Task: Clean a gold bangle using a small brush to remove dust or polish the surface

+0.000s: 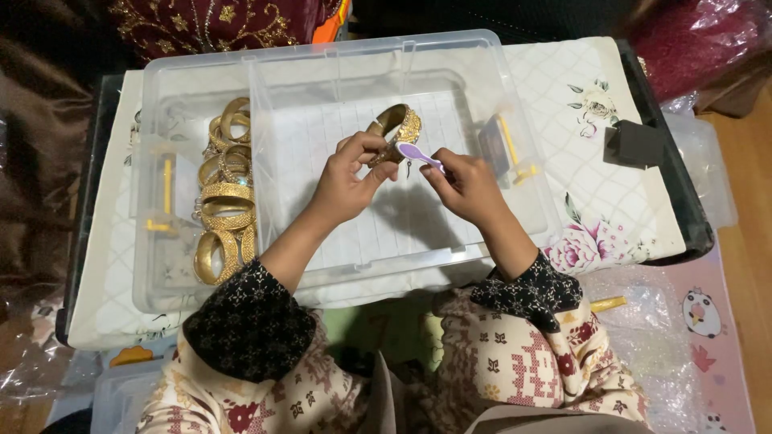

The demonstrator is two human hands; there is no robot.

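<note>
Two hands over a clear tub (523,145): left fingers (366,149) pinch a gold bangle (400,126), right fingers (450,165) a purple tool (420,155).

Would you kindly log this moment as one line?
left hand: holds gold bangle | right hand: purple tool at bangle | over clear tray

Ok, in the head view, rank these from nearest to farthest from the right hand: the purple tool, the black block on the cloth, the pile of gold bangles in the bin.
1. Purple tool: held in the right hand itself, its tip at the gold bangle that the left hand holds.
2. Black block: on the floral cloth, to the right.
3. Pile of gold bangles: far left, in the bin's side section.
</note>
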